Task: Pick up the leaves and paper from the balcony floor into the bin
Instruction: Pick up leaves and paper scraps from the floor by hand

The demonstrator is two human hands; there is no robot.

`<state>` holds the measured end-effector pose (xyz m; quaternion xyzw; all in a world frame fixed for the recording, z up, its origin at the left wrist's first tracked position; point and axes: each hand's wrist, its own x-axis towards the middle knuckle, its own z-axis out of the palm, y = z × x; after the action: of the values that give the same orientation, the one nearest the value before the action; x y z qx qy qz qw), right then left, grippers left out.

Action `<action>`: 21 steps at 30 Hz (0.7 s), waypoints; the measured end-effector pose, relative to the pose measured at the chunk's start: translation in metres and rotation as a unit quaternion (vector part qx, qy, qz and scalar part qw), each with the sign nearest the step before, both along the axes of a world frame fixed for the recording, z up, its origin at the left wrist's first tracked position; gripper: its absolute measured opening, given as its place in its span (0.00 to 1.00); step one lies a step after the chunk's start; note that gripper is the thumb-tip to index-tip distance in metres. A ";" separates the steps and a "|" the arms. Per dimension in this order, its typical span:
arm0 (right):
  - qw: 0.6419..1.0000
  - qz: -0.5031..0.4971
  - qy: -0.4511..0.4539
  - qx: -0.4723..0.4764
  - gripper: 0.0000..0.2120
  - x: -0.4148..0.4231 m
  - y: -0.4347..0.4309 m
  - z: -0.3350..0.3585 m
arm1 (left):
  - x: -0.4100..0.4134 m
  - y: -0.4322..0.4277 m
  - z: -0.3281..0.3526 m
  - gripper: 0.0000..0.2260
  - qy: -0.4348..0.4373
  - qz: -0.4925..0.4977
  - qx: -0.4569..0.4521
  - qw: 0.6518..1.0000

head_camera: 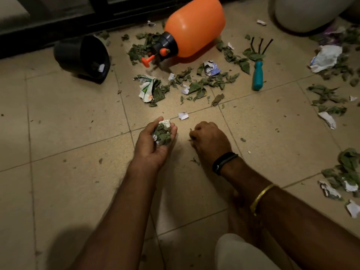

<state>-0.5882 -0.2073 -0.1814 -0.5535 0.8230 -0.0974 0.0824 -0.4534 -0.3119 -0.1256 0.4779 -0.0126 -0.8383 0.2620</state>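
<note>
My left hand (pixel 153 142) is palm up above the tiled floor, cupping a wad of dry leaves and crumpled paper (pixel 162 132). My right hand (pixel 209 140) is knuckles up beside it, fingers curled and pinching small leaf bits at the floor. A small white paper scrap (pixel 183 115) lies just beyond both hands. More dry leaves (pixel 204 82) and a crumpled printed paper (pixel 147 87) are scattered farther out. A black bin (pixel 83 58) lies on its side at the upper left, its mouth toward me.
An orange pressure sprayer (pixel 192 26) lies on its side at the back. A teal-handled hand rake (pixel 257 75) rests to its right. More leaf and paper piles (pixel 327 59) line the right edge. A white pot (pixel 309 12) stands at the top right.
</note>
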 end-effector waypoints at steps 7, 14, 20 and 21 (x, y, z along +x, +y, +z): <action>0.947 -0.122 -0.261 -0.144 0.07 -0.012 -0.011 0.030 | 0.001 0.010 -0.010 0.12 -0.053 -0.036 -0.038 0.997; 0.950 -0.005 -0.279 -0.139 0.09 0.020 -0.020 0.060 | -0.015 0.025 -0.013 0.16 -0.020 -0.083 -0.055 0.995; 0.945 -0.135 -0.241 -0.176 0.07 -0.009 -0.051 0.047 | -0.007 0.002 -0.011 0.07 -0.016 -0.006 -0.030 0.999; 0.960 -0.130 -0.212 -0.133 0.10 -0.014 -0.057 0.039 | -0.008 -0.001 -0.009 0.08 -0.016 -0.003 -0.029 0.999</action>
<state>-0.6019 -0.2647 -0.1428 -0.4146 0.8312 -0.3305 0.1674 -0.4610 -0.3128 -0.1348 0.4837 -0.0431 -0.8305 0.2728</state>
